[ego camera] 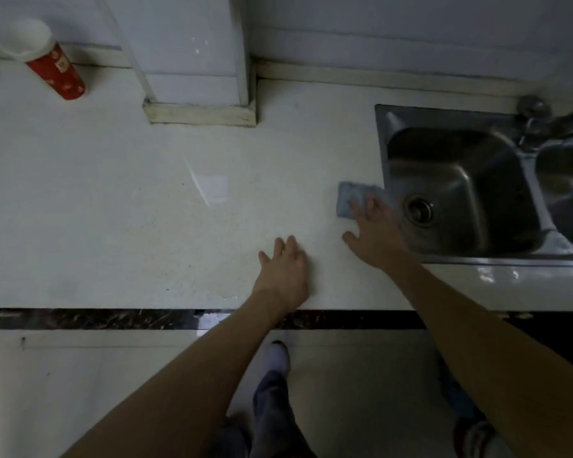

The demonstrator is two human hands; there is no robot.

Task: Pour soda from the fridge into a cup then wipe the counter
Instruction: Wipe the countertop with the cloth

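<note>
A red cup (52, 66) stands by the wall, far left of both hands; I cannot tell what is in it. The steel sink (382, 143) lies just right of the fingers of the right hand (376, 236). On the pale counter (113, 209), the blue cloth (347, 196) lies under those straight, pressing fingertips. The left hand (286, 272) rests flat, fingers loosely spread, holding nothing.

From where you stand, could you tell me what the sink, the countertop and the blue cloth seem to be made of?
Sink: likely stainless steel, brushed grey with soft highlights.
Countertop: perhaps polished stone or composite, pale, speckled, glossy reflections.
Blue cloth: probably soft matte fabric or sponge; too blurred to tell.
</note>
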